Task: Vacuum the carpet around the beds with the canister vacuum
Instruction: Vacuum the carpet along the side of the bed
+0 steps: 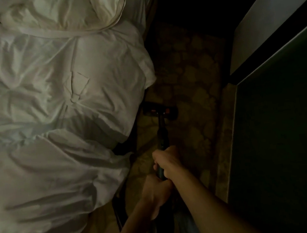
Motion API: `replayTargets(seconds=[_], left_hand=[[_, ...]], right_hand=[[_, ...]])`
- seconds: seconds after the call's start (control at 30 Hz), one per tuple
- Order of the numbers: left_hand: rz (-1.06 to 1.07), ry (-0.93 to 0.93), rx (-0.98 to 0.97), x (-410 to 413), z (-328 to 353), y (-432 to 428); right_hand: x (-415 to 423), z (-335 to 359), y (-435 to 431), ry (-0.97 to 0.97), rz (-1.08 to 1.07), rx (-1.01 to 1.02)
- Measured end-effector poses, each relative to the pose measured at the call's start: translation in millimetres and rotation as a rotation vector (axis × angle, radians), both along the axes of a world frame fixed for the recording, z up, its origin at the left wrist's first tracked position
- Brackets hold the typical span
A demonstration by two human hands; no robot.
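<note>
The room is dim. A dark vacuum wand runs from my hands down to its floor head, which lies flat on the patterned carpet right beside the bed's edge. My right hand grips the wand higher up, fingers curled round it. Just below it, my left hand grips the wand's handle end. A dark hose hangs down by the bed. The canister itself is out of sight.
A bed with a rumpled white duvet fills the left side and overhangs the narrow carpet strip. On the right stands a dark cabinet or panel with a pale wall beyond it. The far end of the aisle is black.
</note>
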State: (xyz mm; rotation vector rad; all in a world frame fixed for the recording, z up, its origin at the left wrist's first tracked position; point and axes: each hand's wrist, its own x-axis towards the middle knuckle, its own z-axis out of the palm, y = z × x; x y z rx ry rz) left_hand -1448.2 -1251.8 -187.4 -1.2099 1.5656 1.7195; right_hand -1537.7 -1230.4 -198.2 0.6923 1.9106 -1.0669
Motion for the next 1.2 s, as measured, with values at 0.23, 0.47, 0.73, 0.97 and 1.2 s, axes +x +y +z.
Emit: replayTargets(seconds=[0.23,0.47,0.73,0.97,1.2], left_hand=[[0.005,0.012,0.036,50.1,1.7,40.7],[0.065,0.027,0.141,105.3,1.9,86.5],[0.067,0.028,0.268,187.1,15.2,141.6],[-0.185,0.043,0.195,237.4,13.3,139.1],[-0.347,-0.084,0.280,269.0,-4.3,118.7]], right_hand=[[48.9,-5.4,40.2,0.019,0.043,0.010],[101.3,-15.2,85.7,0.024,0.147,0.048],[185.4,-14.9,140.1,0.035,0.252,0.089],[233.9,-4.7,153.7,0.023,0.321,0.094],[271.7,-14.9,146.6,0.024,0.356,0.114]])
